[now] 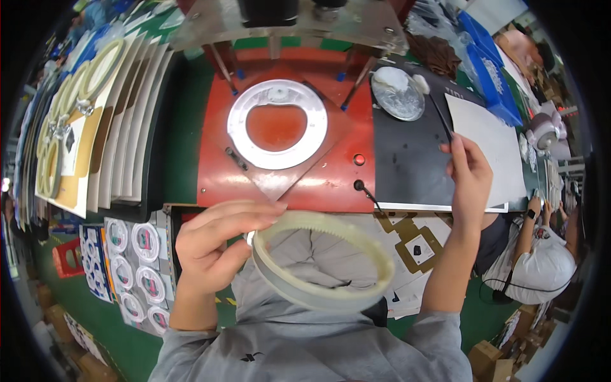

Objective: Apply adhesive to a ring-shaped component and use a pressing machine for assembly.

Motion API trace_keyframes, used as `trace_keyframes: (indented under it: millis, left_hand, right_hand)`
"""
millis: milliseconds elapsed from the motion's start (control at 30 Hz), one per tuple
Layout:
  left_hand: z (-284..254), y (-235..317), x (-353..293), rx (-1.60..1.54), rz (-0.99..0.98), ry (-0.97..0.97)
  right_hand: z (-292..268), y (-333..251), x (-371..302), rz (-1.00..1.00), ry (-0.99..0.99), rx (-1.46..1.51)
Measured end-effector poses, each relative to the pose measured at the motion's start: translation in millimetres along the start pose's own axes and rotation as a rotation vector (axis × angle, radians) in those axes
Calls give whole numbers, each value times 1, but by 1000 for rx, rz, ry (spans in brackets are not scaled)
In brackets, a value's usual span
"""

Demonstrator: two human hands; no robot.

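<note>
My left hand (213,245) is closed on a pale, translucent plastic ring (309,294) with fine teeth along its inner edge. The ring is tilted in front of my body, near the front edge of the red machine base. A thin black-handled brush (440,114) with a round white tip is in the closed fingers of my right hand (470,175). Its tip lies beside a round shallow dish (402,107) smeared with white, paste-like stuff. Between my hands and the machine's upper plate, a white ring-shaped fixture (238,130) sits on the red base (216,181).
A metal plate (293,32) on posts overhangs the base, which has a red button (359,160). Upright boards (137,121) stand at left, with more pale rings (102,67) beyond. On the right lie a white sheet (487,140) and a blue bin (499,95). A co-worker (541,264) sits at right.
</note>
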State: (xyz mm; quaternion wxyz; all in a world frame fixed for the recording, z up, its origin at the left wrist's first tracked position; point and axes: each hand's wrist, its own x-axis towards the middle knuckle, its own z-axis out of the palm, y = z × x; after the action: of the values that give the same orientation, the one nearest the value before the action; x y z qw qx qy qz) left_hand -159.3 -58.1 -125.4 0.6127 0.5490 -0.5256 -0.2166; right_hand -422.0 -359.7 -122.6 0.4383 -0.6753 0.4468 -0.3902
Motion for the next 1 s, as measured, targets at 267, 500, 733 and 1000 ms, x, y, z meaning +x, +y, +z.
trace_keyframes:
  millis: [267, 500, 733, 1000]
  left_hand:
    - [-1, 18, 44, 228, 358, 57]
    - [1, 12, 39, 120, 370, 43]
    - [-1, 11, 26, 69, 321, 79]
    - [-14, 10, 19, -71, 331, 104]
  right_hand:
    - [-14, -26, -58, 57, -325, 342]
    - [-1, -60, -75, -296, -475, 158]
    - [26, -85, -72, -455, -583, 11]
    - [20, -113, -79, -745, -530, -415]
